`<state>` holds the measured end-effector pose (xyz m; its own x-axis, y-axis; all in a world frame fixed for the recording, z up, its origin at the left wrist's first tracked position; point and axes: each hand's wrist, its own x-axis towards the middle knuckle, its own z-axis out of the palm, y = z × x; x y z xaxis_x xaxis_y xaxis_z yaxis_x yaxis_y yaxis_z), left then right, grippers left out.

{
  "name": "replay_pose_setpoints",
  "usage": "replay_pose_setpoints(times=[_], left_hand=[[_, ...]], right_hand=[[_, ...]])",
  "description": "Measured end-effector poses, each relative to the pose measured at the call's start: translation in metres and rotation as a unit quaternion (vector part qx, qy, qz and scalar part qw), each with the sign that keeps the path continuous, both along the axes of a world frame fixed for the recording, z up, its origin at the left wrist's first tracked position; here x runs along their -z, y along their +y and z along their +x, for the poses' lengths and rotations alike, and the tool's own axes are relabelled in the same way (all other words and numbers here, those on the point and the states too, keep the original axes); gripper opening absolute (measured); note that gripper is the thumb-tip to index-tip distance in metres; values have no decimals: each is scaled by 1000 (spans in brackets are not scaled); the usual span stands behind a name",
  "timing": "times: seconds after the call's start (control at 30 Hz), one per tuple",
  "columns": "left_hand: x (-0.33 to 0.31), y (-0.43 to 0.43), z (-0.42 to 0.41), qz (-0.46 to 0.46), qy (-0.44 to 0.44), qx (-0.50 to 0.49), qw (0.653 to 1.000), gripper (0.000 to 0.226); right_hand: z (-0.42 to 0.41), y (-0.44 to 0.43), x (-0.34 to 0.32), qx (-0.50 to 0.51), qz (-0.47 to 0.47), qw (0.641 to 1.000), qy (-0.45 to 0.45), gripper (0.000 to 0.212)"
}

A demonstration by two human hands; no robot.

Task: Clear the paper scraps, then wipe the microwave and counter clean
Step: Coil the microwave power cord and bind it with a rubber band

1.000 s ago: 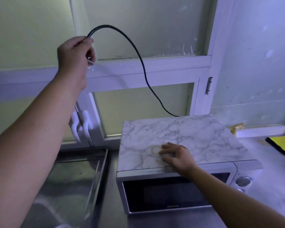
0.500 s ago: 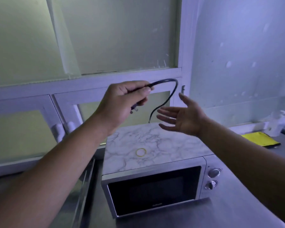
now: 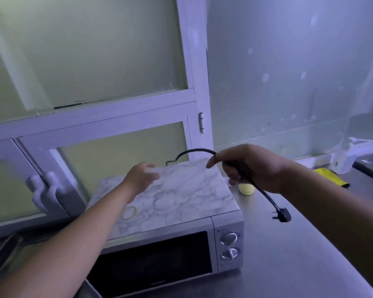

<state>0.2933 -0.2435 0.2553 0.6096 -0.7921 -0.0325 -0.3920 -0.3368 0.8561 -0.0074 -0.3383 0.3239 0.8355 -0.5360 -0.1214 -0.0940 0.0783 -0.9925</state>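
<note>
A silver microwave (image 3: 230,241) with a marble-patterned top stands on the steel counter (image 3: 289,265). My right hand (image 3: 252,166) grips the black power cord (image 3: 194,151) above the microwave's right rear corner; the plug (image 3: 283,216) dangles below it over the counter. My left hand (image 3: 141,175) hovers over the back of the microwave top with its fingers loosely bent, holding nothing. A yellow rubber band (image 3: 129,212) lies on the top near the front left. A yellow cloth (image 3: 329,176) lies on the counter behind my right arm.
Frosted-glass cabinet doors with white handles (image 3: 45,190) fill the wall on the left. A small yellow round thing (image 3: 247,188) sits on the counter beside the microwave. A steel sink (image 3: 0,254) lies at the far left. A white bottle (image 3: 347,155) stands at the back right.
The cord passed from my left hand to my right hand. My right hand swung right with it, and the plug now hangs over the counter. My left hand dropped toward the microwave top.
</note>
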Motion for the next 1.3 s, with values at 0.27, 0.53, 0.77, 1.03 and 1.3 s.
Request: replay_pose_setpoints(times=[0.27,0.53,0.77,1.03,1.3], left_hand=[[68,-131,-5,100,-184,-18,978,45],[14,-218,-23,35,-302,-56,951,22],[-49,-259,-75,24,-350,80,933,29],[-11,-288,-173,79,-75,150,983,24],[57,-222,-251,110,-241,186,946,61]], right_hand=[[-109,-102,52,-81,54,985,-143,31],[-141,-159,120,-21,104,977,-187,26],[-132,-176,180,169,25,983,-73,33],[-132,-169,194,153,-55,985,60,22],[-174,-119,216,171,123,977,11,62]])
